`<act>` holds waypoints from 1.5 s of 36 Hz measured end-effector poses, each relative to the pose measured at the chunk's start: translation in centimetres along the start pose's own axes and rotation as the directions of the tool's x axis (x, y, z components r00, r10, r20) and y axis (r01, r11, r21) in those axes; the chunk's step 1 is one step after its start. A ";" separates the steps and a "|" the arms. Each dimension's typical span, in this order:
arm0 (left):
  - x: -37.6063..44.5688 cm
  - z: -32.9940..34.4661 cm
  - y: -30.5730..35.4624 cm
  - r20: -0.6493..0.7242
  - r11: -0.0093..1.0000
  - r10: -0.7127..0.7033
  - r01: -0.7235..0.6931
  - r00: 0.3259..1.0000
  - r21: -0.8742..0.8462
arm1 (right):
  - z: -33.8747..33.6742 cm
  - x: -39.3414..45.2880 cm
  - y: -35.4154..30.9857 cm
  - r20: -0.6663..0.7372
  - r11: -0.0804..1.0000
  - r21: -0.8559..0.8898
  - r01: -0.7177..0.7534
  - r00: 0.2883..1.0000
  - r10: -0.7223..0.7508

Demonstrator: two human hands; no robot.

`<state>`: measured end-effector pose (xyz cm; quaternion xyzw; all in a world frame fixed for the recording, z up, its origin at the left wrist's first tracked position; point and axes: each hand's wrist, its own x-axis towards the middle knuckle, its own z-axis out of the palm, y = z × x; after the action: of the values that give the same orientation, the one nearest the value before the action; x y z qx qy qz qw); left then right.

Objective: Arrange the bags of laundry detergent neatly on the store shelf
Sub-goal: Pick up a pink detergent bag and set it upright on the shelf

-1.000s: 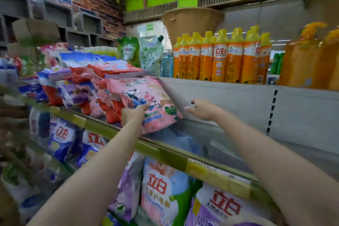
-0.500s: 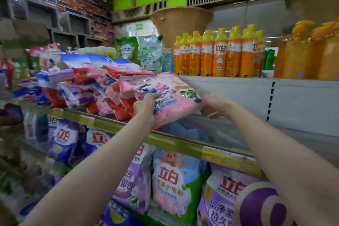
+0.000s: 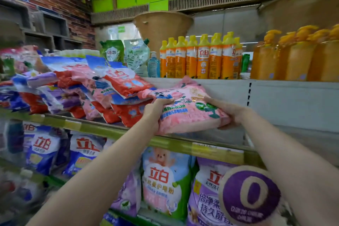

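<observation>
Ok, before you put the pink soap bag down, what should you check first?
1. Left hand grips the pink bag: ok.
2. Right hand grips its other end: ok.
3. Free shelf space right of the bag: ok.
4. Pile of bags beside it is tidy: not ok, they slump and overlap.
5. Bag fully resting on the shelf: cannot tell.

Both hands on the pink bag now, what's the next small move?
Probably lower the pink bag flat onto the bare shelf beside the slumped pile of bags. Left hand and right hand grip its ends, and it hangs just above that spot.
</observation>
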<state>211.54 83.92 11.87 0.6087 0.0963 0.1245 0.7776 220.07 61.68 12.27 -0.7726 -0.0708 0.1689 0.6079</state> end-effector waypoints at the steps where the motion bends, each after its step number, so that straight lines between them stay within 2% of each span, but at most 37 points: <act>1: 0.1 0.7 0.0 0.021 1.000 -0.002 0.002 1.000 0.007 | -0.7 -0.7 0.2 -0.041 1.000 -0.016 -0.008 0.999 0.007; 3: 0.3 2.4 -0.1 0.065 1.000 -0.006 0.004 0.998 0.029 | -2.2 -1.6 0.6 -0.102 0.998 -0.062 0.023 0.994 -0.030; 6: 0.7 5.0 -0.5 0.161 0.998 -0.044 0.038 0.986 0.045 | -4.8 -2.5 1.5 -0.120 0.993 -0.024 0.114 0.986 -0.116; 10: 1.2 9.0 -1.1 0.329 0.996 -0.084 0.066 0.940 0.064 | -8.0 -5.5 2.2 -0.179 0.976 -0.005 0.217 0.960 -0.214; 16: 2.0 15.6 -2.1 0.423 0.989 -0.004 -0.059 0.906 0.136 | -13.7 -8.3 3.4 -0.337 0.937 -0.012 0.349 0.881 -0.332; 20: 2.4 19.3 -3.1 0.482 0.957 0.115 -0.227 0.868 0.180 | -17.6 -9.7 4.4 -0.398 0.945 -0.083 0.318 0.858 -0.324; 23: 2.9 22.5 -3.8 0.536 0.938 0.149 -0.290 0.831 0.188 | -20.1 -10.3 5.5 -0.444 0.942 -0.097 0.322 0.833 -0.331; 28: 2.8 27.7 -4.6 0.565 0.901 0.159 -0.354 0.810 0.253 | -24.0 -10.5 6.5 -0.496 0.927 -0.139 0.349 0.785 -0.370; 32: 2.6 31.1 -5.2 0.575 0.897 0.100 -0.324 0.812 0.301 | -27.3 -10.8 6.1 -0.532 0.936 -0.153 0.317 0.772 -0.349; 35: 2.9 32.9 -5.7 0.541 0.891 0.072 -0.298 0.838 0.342 | -29.8 -10.5 6.3 -0.533 0.945 -0.156 0.289 0.780 -0.327; 39: 3.1 34.9 -6.6 0.525 0.813 -0.024 -0.289 0.851 0.506 | -31.6 -10.5 7.4 -0.498 0.956 -0.145 0.256 0.816 -0.294; 41: 2.9 35.7 -6.6 0.517 0.784 -0.030 -0.301 0.855 0.543 | -32.3 -10.1 8.3 -0.497 0.963 -0.100 0.250 0.826 -0.266; 48: 3.1 36.5 -6.7 0.510 0.754 0.023 -0.350 0.860 0.556 | -33.9 -9.7 8.6 -0.445 0.965 -0.077 0.252 0.857 -0.260; 54: 2.6 37.2 -7.2 0.557 0.743 0.031 -0.391 0.830 0.542 | -35.4 -10.3 8.8 -0.465 0.978 -0.092 0.187 0.860 -0.208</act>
<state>225.77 48.75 13.83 0.8522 -0.1509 0.0082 0.5009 221.93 23.87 12.85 -0.7920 -0.0032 -0.0891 0.6039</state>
